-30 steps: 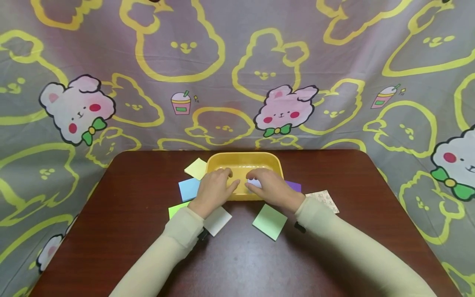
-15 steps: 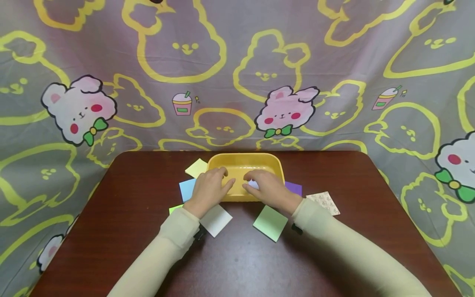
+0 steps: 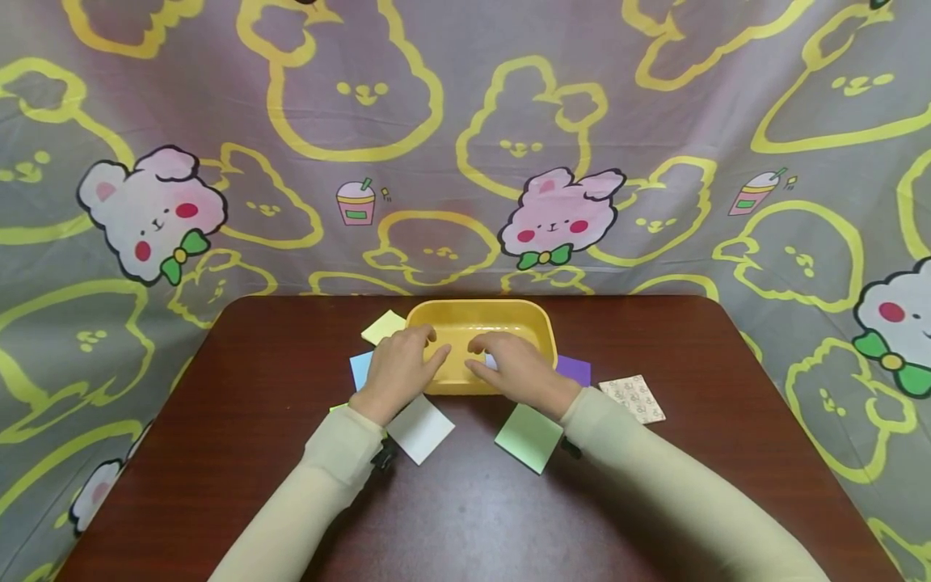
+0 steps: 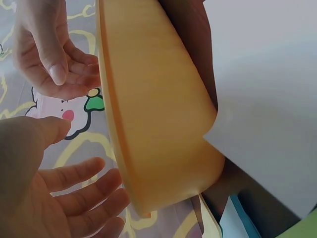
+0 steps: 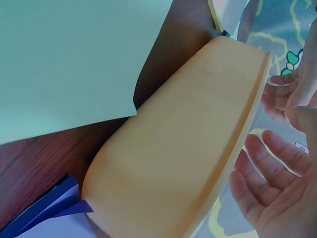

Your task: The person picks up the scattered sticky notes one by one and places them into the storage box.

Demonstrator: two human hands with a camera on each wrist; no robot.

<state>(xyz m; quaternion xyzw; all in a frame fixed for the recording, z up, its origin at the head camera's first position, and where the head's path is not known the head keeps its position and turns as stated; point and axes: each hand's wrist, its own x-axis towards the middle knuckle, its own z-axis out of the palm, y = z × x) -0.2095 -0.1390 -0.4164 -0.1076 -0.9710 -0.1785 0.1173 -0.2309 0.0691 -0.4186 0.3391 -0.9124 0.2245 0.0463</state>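
Observation:
Both hands hover over the front part of a yellow tray (image 3: 480, 307), fingers loosely bent and apart. My left hand (image 3: 396, 370) is above its left side; the left wrist view shows that hand (image 4: 74, 198) beside the rim with nothing between its fingers. My right hand (image 3: 520, 369) is above the right side. In the right wrist view its fingers (image 5: 255, 188) are spread near the rim and hold nothing. A pale lavender patch (image 3: 490, 360) shows through the gap between right thumb and fingers; most of it is hidden. A white note pad (image 3: 422, 430) and a pale green one (image 3: 529, 438) lie before the tray.
Left of the tray lie a yellow pad (image 3: 384, 327), a blue pad (image 3: 360, 369) and a mostly covered lime pad (image 3: 338, 408). On the right are a purple pad (image 3: 575, 370) and a patterned pad (image 3: 633, 398). A printed curtain (image 3: 436, 242) hangs behind the table (image 3: 691, 339).
Both hands have shifted slightly to the left over the tray. The left hand now covers more of the blue and lime pads. Tray and pads have stayed in place.

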